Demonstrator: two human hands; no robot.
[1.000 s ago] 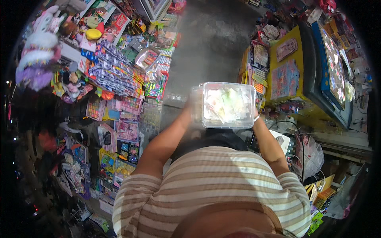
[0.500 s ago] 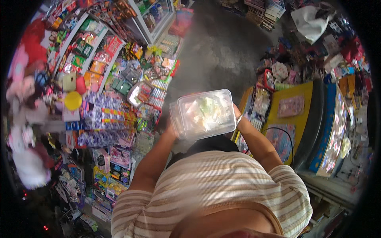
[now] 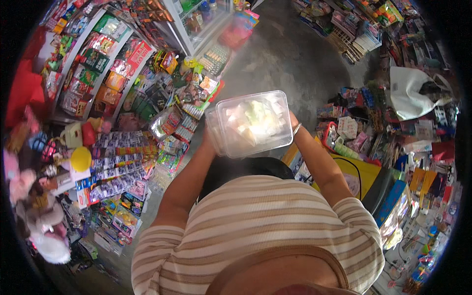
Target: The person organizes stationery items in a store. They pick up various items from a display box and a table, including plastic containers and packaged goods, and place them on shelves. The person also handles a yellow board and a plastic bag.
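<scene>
A clear plastic box point(image 3: 227, 143) with rounded corners is held in front of my body, in the middle of the view. Pale white and greenish pieces point(image 3: 256, 118), perhaps small wrapped packets, show through its top, with bright glare on them. A second clear rim shows along its left side; I cannot tell whether it is another box. My left hand point(image 3: 209, 141) grips that left side, its fingers mostly hidden behind the plastic. On the right side my right hand point(image 3: 293, 121) is closed round the edge, with a pale band at the wrist.
To the left are racks of snack packets point(image 3: 101, 61), hanging sachets point(image 3: 120, 162) and plush toys point(image 3: 49, 221). A glass-fronted cabinet point(image 3: 201, 22) stands ahead left. Grey floor point(image 3: 280, 64) runs ahead. At right are a yellow-topped counter point(image 3: 344, 172), a white bag point(image 3: 415, 93) and piled goods.
The surroundings have shifted in view: the yellow counter sits lower and nearer, and the white bag is closer. The box stays between both hands, slightly higher in view.
</scene>
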